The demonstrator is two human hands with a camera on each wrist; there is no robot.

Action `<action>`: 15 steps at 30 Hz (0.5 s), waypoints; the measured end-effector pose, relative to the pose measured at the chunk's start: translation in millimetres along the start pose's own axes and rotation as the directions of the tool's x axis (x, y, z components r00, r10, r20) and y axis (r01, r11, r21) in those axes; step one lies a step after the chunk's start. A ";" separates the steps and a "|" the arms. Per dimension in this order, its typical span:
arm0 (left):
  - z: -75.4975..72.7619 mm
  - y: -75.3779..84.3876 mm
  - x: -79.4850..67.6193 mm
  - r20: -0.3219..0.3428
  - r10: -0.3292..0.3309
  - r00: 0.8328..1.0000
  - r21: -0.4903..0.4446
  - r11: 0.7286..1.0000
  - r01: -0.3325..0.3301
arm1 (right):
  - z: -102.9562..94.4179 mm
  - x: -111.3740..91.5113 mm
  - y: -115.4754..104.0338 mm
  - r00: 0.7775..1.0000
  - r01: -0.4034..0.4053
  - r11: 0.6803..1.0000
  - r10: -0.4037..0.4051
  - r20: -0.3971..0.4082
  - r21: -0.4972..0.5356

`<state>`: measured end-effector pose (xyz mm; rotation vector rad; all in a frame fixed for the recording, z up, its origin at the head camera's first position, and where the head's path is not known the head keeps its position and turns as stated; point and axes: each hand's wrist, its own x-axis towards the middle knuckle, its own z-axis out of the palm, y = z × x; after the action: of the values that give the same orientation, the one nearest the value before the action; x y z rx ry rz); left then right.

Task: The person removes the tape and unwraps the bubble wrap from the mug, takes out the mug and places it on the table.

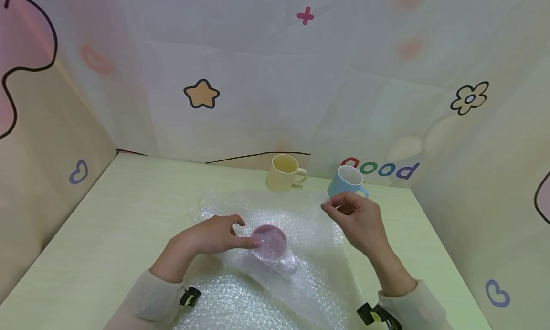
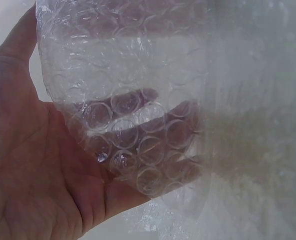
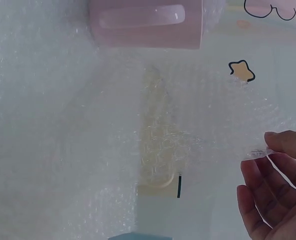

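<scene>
A pink mug (image 1: 269, 243) sits at the middle of a sheet of bubble wrap (image 1: 296, 215), with part of the clear sheet lying over it. My left hand (image 1: 215, 235) is at the mug's left side, its straight thumb touching the rim through or beside the film; I cannot tell which. In the left wrist view a flap of wrap covers the loosely bent fingers (image 2: 132, 130). Up on the right, my right hand (image 1: 358, 220) pinches a corner of the wrap between thumb and fingertips, lifting it. The right wrist view shows the mug's handle (image 3: 142, 16) facing that side.
Behind the wrap stands a yellow mug (image 1: 283, 175). To its right is a blue mug (image 1: 345, 181), partly hidden by my right hand. A pale green table (image 1: 116, 244) lies beneath, with patterned cloth walls (image 1: 258, 105) around its back and sides.
</scene>
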<state>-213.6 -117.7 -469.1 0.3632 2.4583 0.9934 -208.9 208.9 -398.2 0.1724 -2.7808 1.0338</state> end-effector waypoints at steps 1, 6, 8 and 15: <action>0.1 0.0 -0.1 0.000 0.001 1.000 -0.001 1.000 -0.001 | 0.5 0.8 1.6 1.000 -0.002 1.000 0.002 -0.003 0.001; 1.0 -0.4 -0.1 0.000 0.006 1.000 -0.004 1.000 -0.006 | 2.9 4.7 10.1 1.000 -0.012 1.000 0.012 -0.018 0.008; 1.3 -0.7 0.1 0.001 0.006 1.000 -0.005 1.000 -0.006 | 3.8 6.2 13.3 1.000 -0.017 1.000 0.017 -0.023 0.008; 2.4 -2.5 1.2 -0.001 0.010 1.000 -0.001 1.000 -0.010 | 7.1 12.2 21.8 0.999 -0.045 0.999 0.046 -0.028 0.009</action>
<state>-213.6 -117.6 -472.8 0.3746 2.4596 0.9992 -225.3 220.0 -415.0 0.0951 -2.7675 1.0506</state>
